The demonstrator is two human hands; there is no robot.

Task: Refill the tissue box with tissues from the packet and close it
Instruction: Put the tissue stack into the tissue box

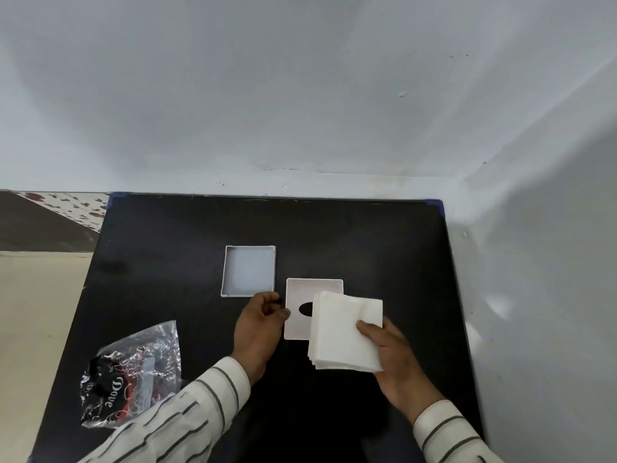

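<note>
At lower left of a black table [367, 242] lies a crumpled clear packet [130, 375] — printed black and red. At centre sits the open white tissue box [248, 271], empty, its lid [300, 320] with an oval slot just right. The left hand [258, 329] pinches the lid's edge; the right hand [397, 355] grips a white tissue stack [345, 332] — thumb on top.

Black square table [334, 235] set against a pale wall. Resting directly on it: an open, empty white tissue box base [248, 272] near centre; its white lid [302, 324] with an oval slot, just right of and nearer than the base; a crumpled clear plastic packet [133, 372] at the near left.
</note>
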